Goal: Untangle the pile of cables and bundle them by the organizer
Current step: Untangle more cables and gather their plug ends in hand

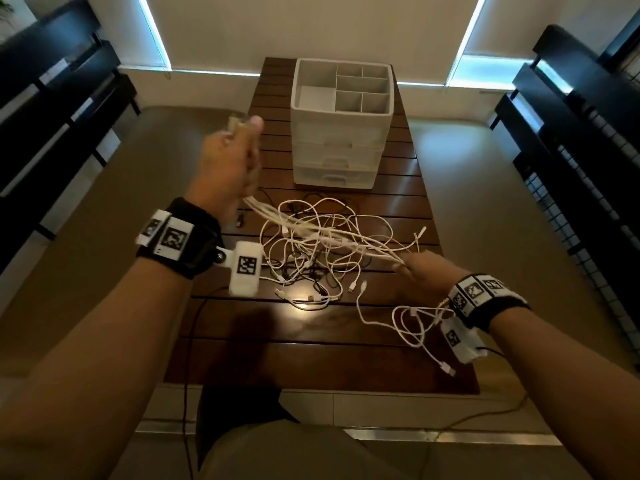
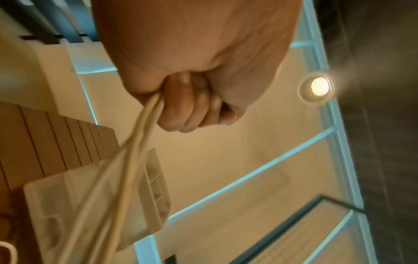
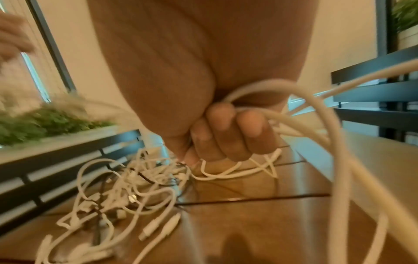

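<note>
left hand [image 1: 228, 161]: your fist's wrapped round white strands, upper left of frame
right hand [image 1: 420, 271]: fingers curled round the same white cable [image 1: 329, 233]
pile [image 1: 311, 258]: mid-frame on table [image 1: 311, 355]
organizer [image 1: 341, 123]: top centre

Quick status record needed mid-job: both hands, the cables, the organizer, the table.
left hand: raised, fingers curled round white strands
right hand: low, fingers gripping white cable loops
held strands: stretched between the two hands, above the pile
cable pile: still tangled, mostly white with a few black cables, on the table
organizer: white, drawers shut, top compartments look empty, behind the pile
table: dark wooden slats
</note>
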A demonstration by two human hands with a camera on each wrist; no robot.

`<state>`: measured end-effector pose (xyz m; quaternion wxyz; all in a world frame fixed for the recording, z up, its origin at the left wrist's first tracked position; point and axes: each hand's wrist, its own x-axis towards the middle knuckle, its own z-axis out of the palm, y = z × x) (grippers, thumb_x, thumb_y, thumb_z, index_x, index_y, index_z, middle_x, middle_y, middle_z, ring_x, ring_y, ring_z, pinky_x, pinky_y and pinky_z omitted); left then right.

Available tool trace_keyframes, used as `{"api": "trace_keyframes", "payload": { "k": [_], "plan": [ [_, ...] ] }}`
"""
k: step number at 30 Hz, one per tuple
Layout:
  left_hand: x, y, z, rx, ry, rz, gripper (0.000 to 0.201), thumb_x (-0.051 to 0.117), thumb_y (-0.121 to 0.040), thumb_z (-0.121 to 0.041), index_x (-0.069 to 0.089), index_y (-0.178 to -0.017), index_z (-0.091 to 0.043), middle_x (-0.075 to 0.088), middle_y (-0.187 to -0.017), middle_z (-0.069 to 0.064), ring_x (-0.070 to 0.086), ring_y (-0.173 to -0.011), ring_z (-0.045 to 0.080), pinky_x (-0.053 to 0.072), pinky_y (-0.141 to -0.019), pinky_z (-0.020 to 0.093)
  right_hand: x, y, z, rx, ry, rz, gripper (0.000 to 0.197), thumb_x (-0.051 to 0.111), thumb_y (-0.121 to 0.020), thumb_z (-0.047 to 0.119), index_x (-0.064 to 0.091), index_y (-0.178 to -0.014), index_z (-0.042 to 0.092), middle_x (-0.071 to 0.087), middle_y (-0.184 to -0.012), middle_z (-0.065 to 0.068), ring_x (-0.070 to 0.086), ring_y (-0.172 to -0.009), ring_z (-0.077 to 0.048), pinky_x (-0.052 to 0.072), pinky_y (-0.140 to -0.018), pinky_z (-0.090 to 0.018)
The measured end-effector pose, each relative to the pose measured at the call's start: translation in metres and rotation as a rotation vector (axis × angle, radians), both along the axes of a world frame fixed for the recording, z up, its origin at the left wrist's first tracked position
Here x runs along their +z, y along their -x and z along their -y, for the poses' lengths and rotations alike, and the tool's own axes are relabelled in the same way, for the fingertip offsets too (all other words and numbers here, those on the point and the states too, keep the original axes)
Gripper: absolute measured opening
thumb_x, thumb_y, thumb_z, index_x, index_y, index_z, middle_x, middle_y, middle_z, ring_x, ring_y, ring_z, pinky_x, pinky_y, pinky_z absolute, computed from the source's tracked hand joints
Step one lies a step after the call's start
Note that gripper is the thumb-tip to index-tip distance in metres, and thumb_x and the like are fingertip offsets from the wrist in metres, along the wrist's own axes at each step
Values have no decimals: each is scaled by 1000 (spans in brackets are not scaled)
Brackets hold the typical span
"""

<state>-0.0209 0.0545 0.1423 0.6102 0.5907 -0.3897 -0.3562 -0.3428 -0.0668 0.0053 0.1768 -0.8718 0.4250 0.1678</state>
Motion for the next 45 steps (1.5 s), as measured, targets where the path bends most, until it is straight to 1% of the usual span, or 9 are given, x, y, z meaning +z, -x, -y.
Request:
{"api": "trace_keyframes", "payload": {
  "k": [6,11,16,17,22,30,38,42,45],
  "plan": [
    [13,7,0,-36,118,-237,48,57,-105,-25,35,-62,-29,25,-53,-8,17,-43,12,18,-37,24,12,-19,-13,7,-96,-23,81,76,-81,64,46,-138,14,54,-139,-9,55,-124,-29,50,-101,-43],
    [13,42,6,-191,130,-252,44,59,-104,-20,43,-65,-28,29,-50,-10,22,-37,9,23,-36,19,75,-82,-45,232,25,613,119,82,-67,72,23,-160,27,35,-160,-2,35,-146,-20,35,-119,-38],
    [8,73,4,-276,113,-263,47,61,-105,-17,46,-62,-28,29,-51,-8,21,-39,10,22,-35,23,71,-136,-73,43,-235,962,23,76,-94,30,67,-86,11,72,-81,-8,65,-69,-21,52,-63,-39],
    [9,70,2,-271,108,-285,48,61,-105,-17,43,-61,-27,27,-51,-8,20,-39,11,21,-35,23,63,-135,-71,-1,-250,976,36,69,-99,30,59,-67,16,63,-61,-3,56,-54,-18,44,-54,-38],
    [-2,44,-4,-204,88,-476,55,55,-107,-26,32,-58,-26,21,-48,-8,16,-38,10,17,-36,20,33,-98,-69,59,-172,821,54,60,-105,34,47,-53,27,45,-44,12,42,-42,-6,29,-50,-18],
    [-14,25,-21,-130,119,-582,49,52,-106,-27,28,-64,-23,23,-46,-11,17,-36,6,20,-33,18,-17,-38,-50,-36,-58,400,55,62,-101,36,47,-49,29,46,-50,7,44,-50,-10,35,-58,-33],
    [-21,32,-8,-115,42,-429,49,60,-104,-16,37,-62,-27,25,-48,-9,18,-38,8,18,-36,20,-10,-34,-44,-1,-156,156,36,66,-93,59,61,-75,29,63,-71,4,61,-67,-16,45,-59,-30],
    [-24,35,-8,-149,0,-397,53,55,-107,-16,35,-59,-27,24,-47,-8,16,-37,9,13,-38,22,24,-41,-39,-26,-342,368,86,71,-70,79,56,-134,23,59,-125,8,60,-112,-10,53,-90,-30],
    [-28,34,-14,-200,-34,-428,57,51,-108,-23,34,-54,-28,22,-47,-8,16,-38,10,12,-40,23,45,-57,-27,-19,-122,614,59,64,-87,69,62,-124,24,63,-117,6,62,-104,-6,52,-84,-25]
  ]
}}
